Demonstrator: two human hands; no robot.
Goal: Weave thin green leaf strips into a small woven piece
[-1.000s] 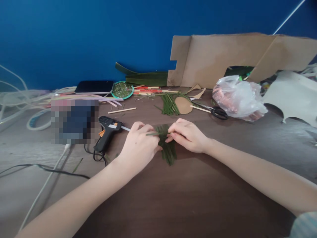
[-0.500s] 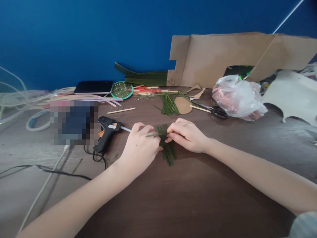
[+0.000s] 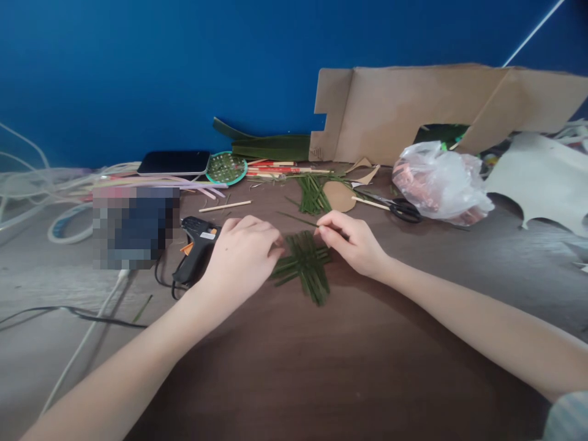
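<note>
A big blue wall (image 3: 151, 67) is rising at the back, and a brown tabletop (image 3: 298, 367) is spreading out in front of it. A large piece of cardboard (image 3: 390, 104) is standing up along the wall, and a white sheet (image 3: 539, 174) with curvy cuts is sitting at the right. Just beside the sheet, a see-through plastic bag (image 3: 443, 184) is holding something pinkish. The person's two bare hands are working in the middle, the left hand (image 3: 245, 248) on one side and the right hand (image 3: 356, 242) on the other. Long green leaves (image 3: 275, 147) are lying by the wall. A dark phone (image 3: 173, 162) is lying at the back left. A black glue gun (image 3: 195, 248) is lying partly behind the left hand. The leaf cross (image 3: 303, 263), made of green strips going over each other, is lying flat on the tabletop between the hands. The left fingers are curling right beside it, but I cannot tell if they are pinching anything. A leaf pile (image 3: 315, 195) is lying farther back, touching a round cardboard piece (image 3: 340, 197). Black-handled scissors (image 3: 404, 210) are resting near the bag. Smallest of all, one thin leaf strip (image 3: 298, 218) is poking out above the cross, and the right fingers are pinching its end.
</note>
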